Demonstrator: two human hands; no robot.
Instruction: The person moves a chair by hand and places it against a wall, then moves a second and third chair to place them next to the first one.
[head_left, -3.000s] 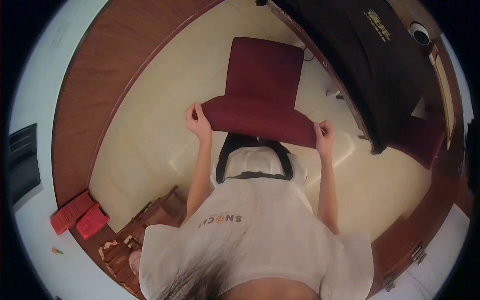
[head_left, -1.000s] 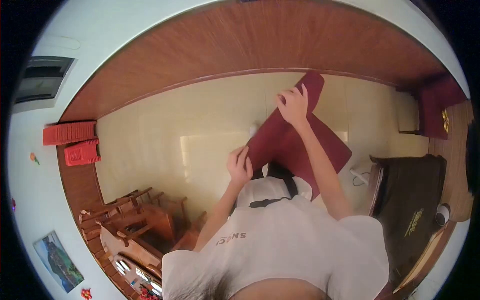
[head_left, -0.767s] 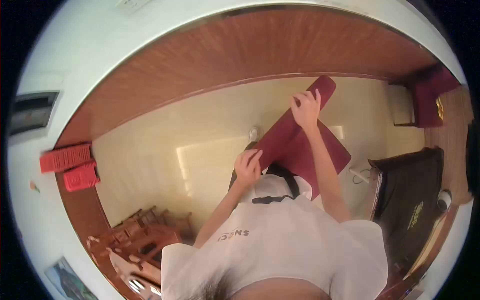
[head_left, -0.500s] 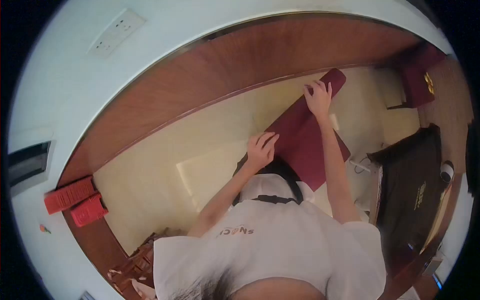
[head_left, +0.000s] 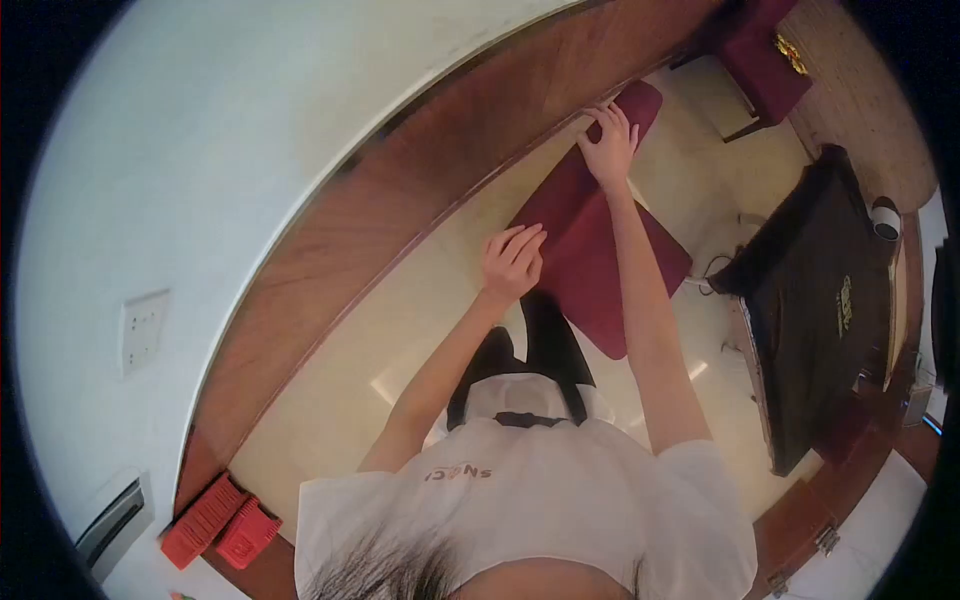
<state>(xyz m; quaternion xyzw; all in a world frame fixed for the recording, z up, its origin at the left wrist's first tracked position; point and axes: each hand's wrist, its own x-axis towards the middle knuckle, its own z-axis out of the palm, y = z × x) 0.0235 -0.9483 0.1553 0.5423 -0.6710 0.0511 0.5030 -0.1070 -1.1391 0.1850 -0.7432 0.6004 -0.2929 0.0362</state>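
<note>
A maroon padded chair [head_left: 612,290] stands on the floor in front of me, its flat seat showing rounded corners and its legs hidden. Its back [head_left: 550,195] runs diagonally along the side facing the wall panel. My left hand [head_left: 513,262] lies at the near end of the chair back, with bent fingers closed over its edge. Farther along, my right hand [head_left: 608,148] grips the back near its far end, thumb and fingers curled around the padding. The right forearm passes over part of the seat.
Brown wood panelling [head_left: 400,205] lines the wall close by. Another maroon chair [head_left: 765,75] stands at the upper right. A dark covered box-like object [head_left: 815,315] is to the right. Red plastic baskets [head_left: 225,520] sit at the lower left.
The view has turned, swinging the wall and baskets around. The chair's back now appears nearer the wood panelling. Both hands stay on it.
</note>
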